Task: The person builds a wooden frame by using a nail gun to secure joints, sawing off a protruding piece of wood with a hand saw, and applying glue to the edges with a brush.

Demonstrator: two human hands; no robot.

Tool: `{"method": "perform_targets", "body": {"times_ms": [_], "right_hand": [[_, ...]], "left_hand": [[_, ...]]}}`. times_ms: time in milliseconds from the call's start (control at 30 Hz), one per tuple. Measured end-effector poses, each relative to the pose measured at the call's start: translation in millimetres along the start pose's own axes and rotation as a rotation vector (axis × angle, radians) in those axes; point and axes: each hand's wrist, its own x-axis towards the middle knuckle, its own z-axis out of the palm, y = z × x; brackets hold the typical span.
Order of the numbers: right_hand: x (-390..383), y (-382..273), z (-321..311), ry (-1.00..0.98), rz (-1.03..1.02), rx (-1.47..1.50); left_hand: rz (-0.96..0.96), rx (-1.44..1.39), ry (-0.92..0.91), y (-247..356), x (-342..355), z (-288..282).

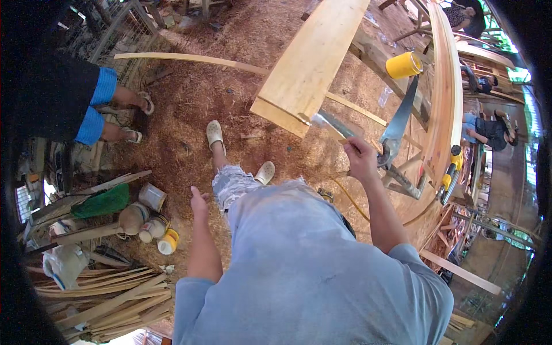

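blue shirt [322, 270] nearest, lower centre. right hand [362, 161] pinches thin flat piece [334, 125] near plank [316, 57] end, right of centre; left hand [199, 202], left of centre: can't tell finger spread. step seems positioning; next likely needs steady pinch.

At left, a green sack-like item [102, 201] lay near pale containers [152, 196] and a yellow-and-white tub [168, 242]. Below, a white bag [65, 264] lay above a pile of thin wooden strips [109, 303]. A person in blue shorts [96, 106] stood at upper left; a dark-shirted person [492, 132] appeared at far right.
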Motion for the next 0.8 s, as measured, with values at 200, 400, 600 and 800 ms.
{"method": "perform_targets", "body": {"times_ms": [200,400,600,800], "right_hand": [[-1,3,11,-0.022,-0.047,0.033],[-4,-12,15,0.138,-0.218,0.043],[-5,-23,19,0.173,-0.214,-0.034],[-11,-23,21,0.165,-0.184,-0.031]], "left_hand": [[-0.013,-0.073,0.067,32,-29,-3],[-0.001,0.168,0.078,53,-49,-8],[-0.002,0.106,0.055,46,-29,-1],[-0.020,0.110,0.077,30,-11,-6]]}}
